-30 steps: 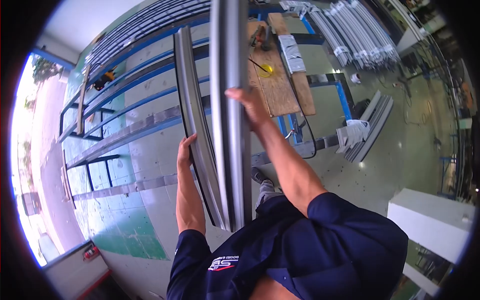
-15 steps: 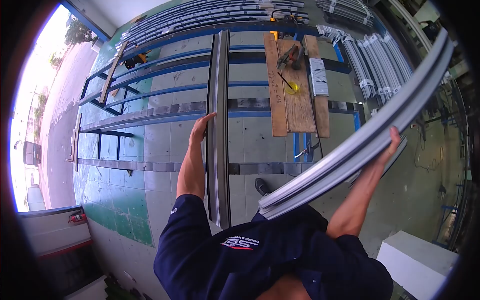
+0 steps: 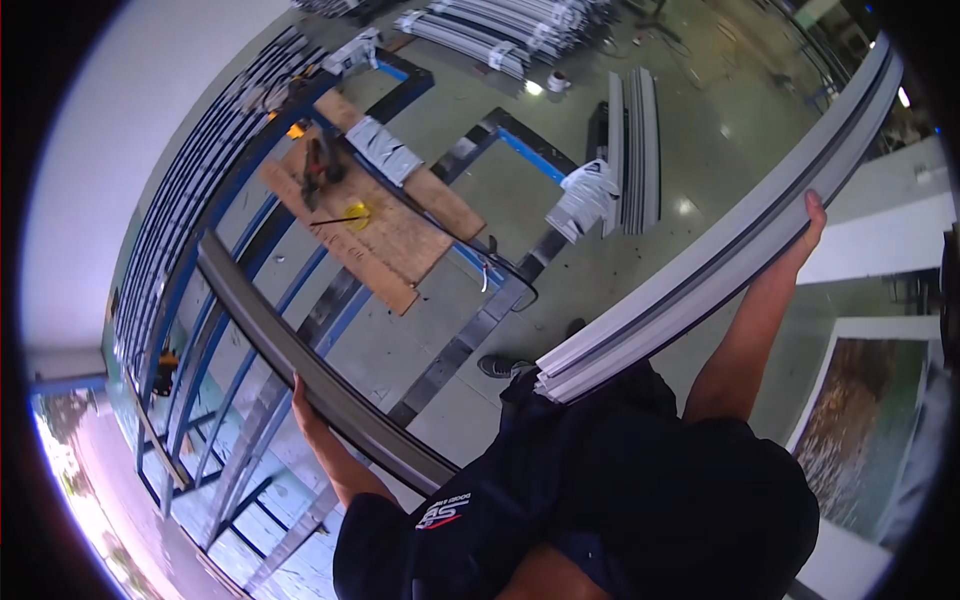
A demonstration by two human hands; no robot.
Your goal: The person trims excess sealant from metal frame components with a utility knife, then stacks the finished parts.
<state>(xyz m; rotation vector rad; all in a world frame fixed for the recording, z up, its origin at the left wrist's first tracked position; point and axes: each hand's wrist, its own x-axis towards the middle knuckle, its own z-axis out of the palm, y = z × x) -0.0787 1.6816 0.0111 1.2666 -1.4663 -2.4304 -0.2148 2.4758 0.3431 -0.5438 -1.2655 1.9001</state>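
Observation:
A long dark grey metal profile (image 3: 320,378) slants across the blue frame at the left. My left hand (image 3: 308,410) is at its outer side, with the fingers partly hidden behind the profile. On the right, long light grey profiles (image 3: 720,240) rise from near my waist toward the upper right. My right hand (image 3: 805,235) grips them from the right side, its fingertips showing at the edge. The lower ends of the light profiles are close to my body.
Wooden boards (image 3: 400,240) on the blue frame (image 3: 465,350) carry a tool (image 3: 320,170) and a yellow tape roll (image 3: 357,214). Bundled profiles (image 3: 500,30) lie at the top, more (image 3: 640,150) stand right of the frame. A white-framed panel (image 3: 870,420) is at the far right.
The view has turned to the right, so the frame and boards now appear tilted and farther left. Both hands remain at their profiles. The white-framed panel has come into view.

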